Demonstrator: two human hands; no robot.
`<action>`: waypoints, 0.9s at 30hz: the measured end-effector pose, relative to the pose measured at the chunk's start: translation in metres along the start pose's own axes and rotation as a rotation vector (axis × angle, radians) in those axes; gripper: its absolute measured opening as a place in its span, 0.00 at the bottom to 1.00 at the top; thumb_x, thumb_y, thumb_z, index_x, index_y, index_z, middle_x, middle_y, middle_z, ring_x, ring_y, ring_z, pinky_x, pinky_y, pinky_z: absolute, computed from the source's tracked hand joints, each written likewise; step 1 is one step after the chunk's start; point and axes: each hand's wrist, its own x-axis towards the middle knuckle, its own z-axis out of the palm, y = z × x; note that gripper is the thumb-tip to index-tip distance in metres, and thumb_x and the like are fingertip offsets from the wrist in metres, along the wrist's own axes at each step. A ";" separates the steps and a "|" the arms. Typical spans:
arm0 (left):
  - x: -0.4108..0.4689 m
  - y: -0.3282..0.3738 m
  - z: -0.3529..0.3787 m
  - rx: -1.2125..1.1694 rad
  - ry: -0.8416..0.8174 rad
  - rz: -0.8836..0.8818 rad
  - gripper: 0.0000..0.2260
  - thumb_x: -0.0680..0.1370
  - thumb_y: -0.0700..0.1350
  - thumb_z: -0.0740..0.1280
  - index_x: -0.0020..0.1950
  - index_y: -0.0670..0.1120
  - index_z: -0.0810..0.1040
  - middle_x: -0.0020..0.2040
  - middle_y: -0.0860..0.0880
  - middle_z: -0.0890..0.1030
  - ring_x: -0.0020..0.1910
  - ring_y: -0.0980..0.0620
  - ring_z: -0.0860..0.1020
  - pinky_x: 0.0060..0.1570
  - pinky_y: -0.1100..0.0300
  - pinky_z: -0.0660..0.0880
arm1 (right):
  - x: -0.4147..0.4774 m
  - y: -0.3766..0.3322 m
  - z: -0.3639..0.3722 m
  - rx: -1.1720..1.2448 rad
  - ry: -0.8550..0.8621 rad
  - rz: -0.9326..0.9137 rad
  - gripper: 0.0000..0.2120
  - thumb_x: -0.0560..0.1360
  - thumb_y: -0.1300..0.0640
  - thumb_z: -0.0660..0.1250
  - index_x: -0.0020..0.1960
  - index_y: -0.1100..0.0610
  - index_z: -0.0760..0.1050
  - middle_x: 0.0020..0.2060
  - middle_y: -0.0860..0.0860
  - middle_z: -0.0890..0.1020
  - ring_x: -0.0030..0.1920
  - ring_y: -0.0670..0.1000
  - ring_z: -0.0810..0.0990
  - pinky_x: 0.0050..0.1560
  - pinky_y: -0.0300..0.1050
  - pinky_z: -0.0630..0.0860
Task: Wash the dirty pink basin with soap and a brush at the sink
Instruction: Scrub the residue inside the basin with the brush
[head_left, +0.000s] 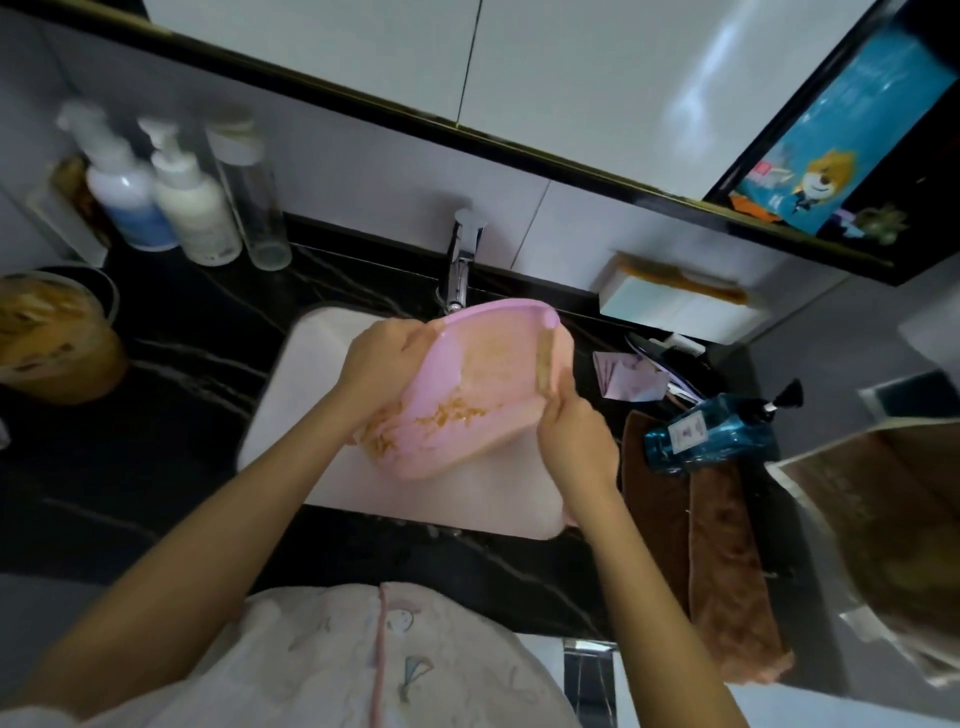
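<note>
1. While the pink basin (467, 384) hangs tilted over the white sink (311, 364), just below the chrome tap (462, 260), both hands carry it. The left hand (379, 358) is curled round its upper left rim and the right hand (571, 431) clamps its right edge, fingers (563, 384) wrapped over the lip.
2. The step in hand looks like a first rinse. It would go best with the soiled side facing the spout and the low corner kept inside the sink, so that the run-off drains there and not onto the surface (182, 415).
3. Orange-brown residue (447, 413) sits in clumps and streaks along the lower part and up the right wall. It looks stuck on, so water alone will probably not lift it. Soap and bristles will be needed, and neither hand holds a brush yet.
4. The basin is smooth, thin-looking plastic with rounded corners and a raised rim. Wet and soapy it will likely be slippery, so the rim is the safest place to hold.
5. Whether water is running cannot be told, as the picture is blurred at the spout.
6. The sink is a glossy, rounded rectangle set into a dark, white-veined stone surface.
7. To the right, a blue pump bottle (711, 431) of clear plastic lies on its side across a brown, fuzzy towel (727, 571). It may be the soap.
8. At the back left stand two white pump bottles (156, 197) and a clear cylinder (254, 192).
</note>
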 end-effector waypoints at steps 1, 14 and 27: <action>0.000 -0.002 -0.002 -0.002 0.007 -0.002 0.21 0.81 0.53 0.54 0.36 0.43 0.73 0.33 0.44 0.76 0.34 0.47 0.73 0.32 0.59 0.65 | -0.004 0.006 -0.001 0.005 -0.017 0.046 0.23 0.82 0.52 0.48 0.77 0.50 0.52 0.47 0.58 0.80 0.45 0.57 0.79 0.46 0.53 0.77; 0.004 -0.004 0.000 -0.017 -0.046 0.022 0.26 0.77 0.60 0.51 0.41 0.41 0.77 0.37 0.43 0.79 0.38 0.45 0.76 0.38 0.54 0.71 | -0.002 -0.005 -0.008 -0.022 0.011 -0.078 0.24 0.82 0.51 0.49 0.77 0.50 0.52 0.41 0.56 0.80 0.39 0.56 0.80 0.39 0.54 0.78; -0.046 -0.067 -0.004 -0.050 0.114 -0.110 0.15 0.81 0.50 0.58 0.41 0.42 0.75 0.36 0.47 0.79 0.35 0.48 0.76 0.33 0.62 0.68 | -0.004 -0.005 -0.001 -0.189 0.091 -0.222 0.26 0.82 0.51 0.49 0.77 0.48 0.44 0.40 0.57 0.80 0.35 0.56 0.77 0.34 0.48 0.73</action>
